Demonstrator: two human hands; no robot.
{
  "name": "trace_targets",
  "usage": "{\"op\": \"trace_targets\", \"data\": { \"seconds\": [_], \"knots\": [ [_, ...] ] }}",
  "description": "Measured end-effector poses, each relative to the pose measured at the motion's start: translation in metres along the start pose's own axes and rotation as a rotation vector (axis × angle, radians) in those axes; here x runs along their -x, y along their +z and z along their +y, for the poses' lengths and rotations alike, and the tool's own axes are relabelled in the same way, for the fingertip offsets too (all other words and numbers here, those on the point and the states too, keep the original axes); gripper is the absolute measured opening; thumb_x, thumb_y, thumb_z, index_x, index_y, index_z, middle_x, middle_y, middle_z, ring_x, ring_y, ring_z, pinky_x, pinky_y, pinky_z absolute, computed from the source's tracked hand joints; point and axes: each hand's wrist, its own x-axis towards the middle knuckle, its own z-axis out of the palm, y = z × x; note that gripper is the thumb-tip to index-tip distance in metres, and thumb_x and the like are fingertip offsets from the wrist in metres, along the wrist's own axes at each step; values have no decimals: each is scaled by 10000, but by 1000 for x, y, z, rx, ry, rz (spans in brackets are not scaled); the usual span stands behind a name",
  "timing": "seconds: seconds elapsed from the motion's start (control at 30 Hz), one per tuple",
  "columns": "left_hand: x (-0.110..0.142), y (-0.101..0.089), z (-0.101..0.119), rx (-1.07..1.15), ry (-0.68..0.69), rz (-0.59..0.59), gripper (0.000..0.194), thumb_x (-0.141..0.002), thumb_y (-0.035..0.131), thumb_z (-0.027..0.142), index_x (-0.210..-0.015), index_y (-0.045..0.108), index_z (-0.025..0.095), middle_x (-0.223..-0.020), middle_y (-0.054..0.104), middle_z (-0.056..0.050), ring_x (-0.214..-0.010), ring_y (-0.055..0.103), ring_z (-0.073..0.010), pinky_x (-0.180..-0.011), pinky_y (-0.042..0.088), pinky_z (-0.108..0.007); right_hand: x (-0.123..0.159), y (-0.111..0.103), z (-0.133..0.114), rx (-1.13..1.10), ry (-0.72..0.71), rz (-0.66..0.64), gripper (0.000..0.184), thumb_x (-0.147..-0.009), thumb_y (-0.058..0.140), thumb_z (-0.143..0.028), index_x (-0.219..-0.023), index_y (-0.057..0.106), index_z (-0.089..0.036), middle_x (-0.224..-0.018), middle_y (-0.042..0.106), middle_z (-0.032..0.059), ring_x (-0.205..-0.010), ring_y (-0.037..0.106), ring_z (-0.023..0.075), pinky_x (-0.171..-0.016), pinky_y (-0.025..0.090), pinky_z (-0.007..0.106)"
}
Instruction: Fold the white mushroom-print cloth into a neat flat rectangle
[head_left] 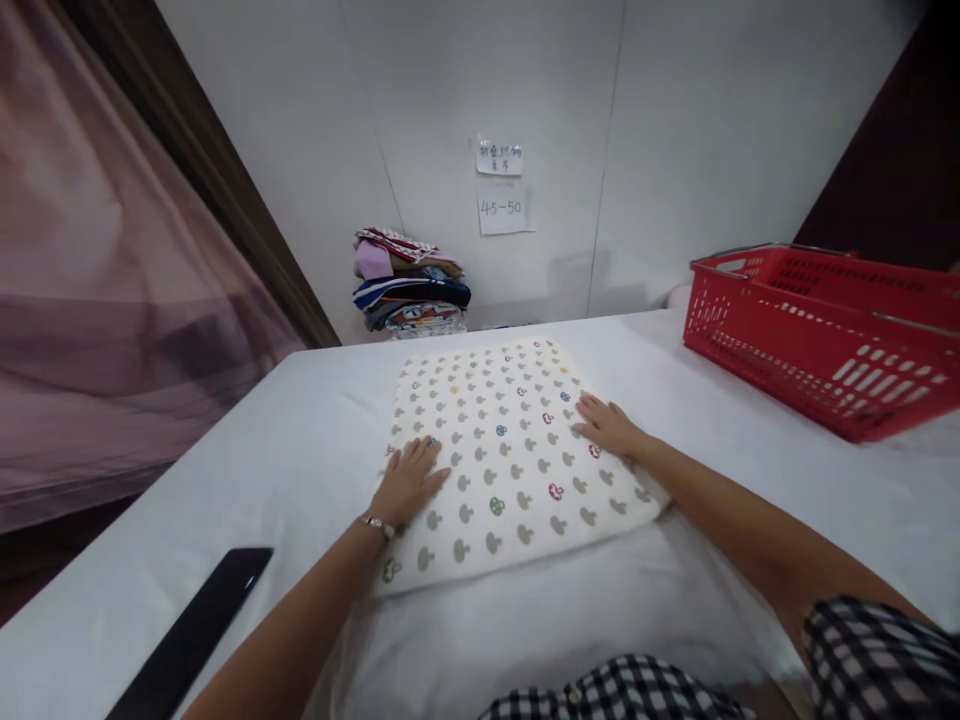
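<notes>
Head view: mushroom-print cloth [504, 452] lies under spread left hand [409, 482] and right hand [609, 427].

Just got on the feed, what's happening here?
A person has both hands flat on a white cloth with a mushroom print, spread on the bed. The left hand lies near the left edge of the cloth, the right hand on its right side. The red basket stands off to the right, and a pile of fabrics sits beyond the far edge.
</notes>
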Motion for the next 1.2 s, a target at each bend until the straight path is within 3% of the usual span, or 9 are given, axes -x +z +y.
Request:
{"op": "trace_targets", "data": {
  "seconds": [0.1, 0.23, 0.3, 0.4, 0.5, 0.8, 1.03, 1.2],
  "knots": [
    [16, -7, 6, 58, -22, 2, 543, -913, 369, 477, -1369, 450, 194, -1478, 347, -102, -1375, 283, -285, -1091, 283, -487, 13, -7, 7, -285, 133, 153, 599, -882, 387, -537, -1389, 435, -222, -1500, 309, 59, -1386, 245, 255, -1124, 211, 437],
    [60, -10, 16, 147, 127, 144, 510, -922, 361, 490, -1306, 513, 190, -1425, 440, -95, -1324, 387, -252, -1074, 350, -439, 57, -14, 29, -513, 332, 351, 495, -842, 466, -496, -1206, 601, -187, -1244, 603, 91, -1137, 547, 250, -950, 434, 374],
    [88, -6, 21, 177, 206, 205, 486, -905, 421, 495, -1278, 534, 204, -1385, 490, -87, -1276, 450, -245, -1054, 389, -429, 88, -16, 38, -606, 382, 340, 398, -800, 526, -440, -1065, 661, -176, -1043, 682, 80, -921, 623, 212, -792, 489, 315],
    [120, 3, 28, 170, 299, 272, 479, -865, 514, 480, -1268, 538, 222, -1356, 518, -87, -1233, 490, -258, -1028, 423, -446, 131, -17, 41, -680, 410, 207, 290, -772, 545, -378, -924, 675, -167, -728, 662, 34, -617, 565, 142, -564, 434, 250],
    [133, 7, 35, 130, 325, 316, 443, -855, 543, 429, -1245, 552, 218, -1350, 518, -97, -1236, 479, -278, -1025, 421, -477, 156, -17, 33, -634, 379, 97, 279, -794, 520, -394, -849, 670, -166, -599, 585, 4, -529, 482, 115, -495, 359, 232],
    [138, 2, 39, 103, 358, 446, 303, -882, 486, 271, -1145, 593, 168, -1217, 592, -127, -1130, 549, -262, -962, 470, -457, 157, -16, 18, -369, 371, 107, 263, -808, 514, -399, -754, 636, -172, -618, 606, 22, -573, 512, 132, -534, 364, 237],
    [148, 0, 28, 13, 286, 448, 316, -873, 402, 196, -1112, 604, 147, -1150, 619, -119, -1065, 564, -250, -927, 470, -437, 155, -16, 15, -442, 462, 161, 176, -779, 555, -329, -736, 614, -169, -559, 588, 4, -483, 494, 108, -480, 367, 217],
    [155, -5, 15, -101, 114, 399, 345, -838, 369, 178, -1055, 627, 107, -1105, 638, -134, -1029, 561, -266, -907, 465, -425, 149, -20, 14, -341, 521, -5, 188, -787, 565, -322, -730, 623, -153, -553, 606, 14, -421, 500, 97, -470, 384, 217]
  ]
}}
